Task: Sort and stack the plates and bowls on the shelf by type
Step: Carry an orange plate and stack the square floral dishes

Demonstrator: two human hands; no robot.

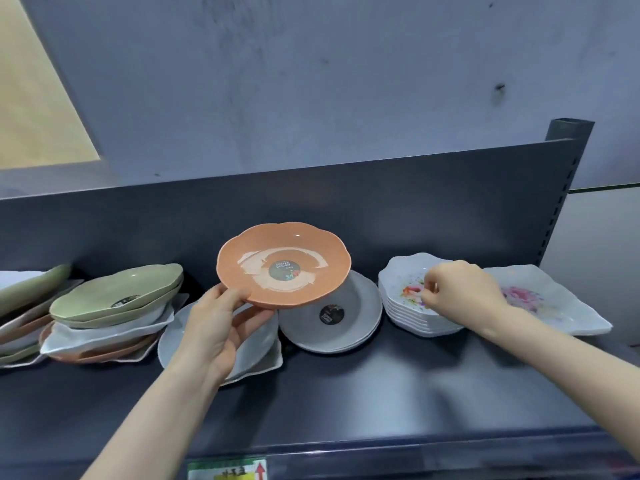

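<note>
- Here, in the head view, I see the left hand (218,327) holding a terracotta-orange scalloped plate (284,265) by its near rim, thumb on top and fingers beneath. The plate is lifted clear of the shelf and tilted towards me, and a round dark sticker shows in its well.
- I judge it is held aloft because it belongs with none of the piles below it and needs a matching one.
- The right hand (457,289) is at a stack of white floral scalloped bowls (401,315), fingers curled at the top bowl's rim. Blur keeps me from telling whether it grips or only steadies.
- Just right of that stack lies a single white floral wavy-edged plate (561,310).
- Behind and below the orange plate sits a short stack of round grey plates (349,327).
- Under the left wrist, another grey plate (173,341) rests on a white square one.
- Far left, pale green oval bowls (117,296) top a mixed, unsorted heap.
- Everything stands on a matt black metal shelf (381,393) with a black back panel (346,202). A bluish-grey scuffed wall (311,81) rises behind it, and a price label (227,469) is clipped to the front edge.
</note>
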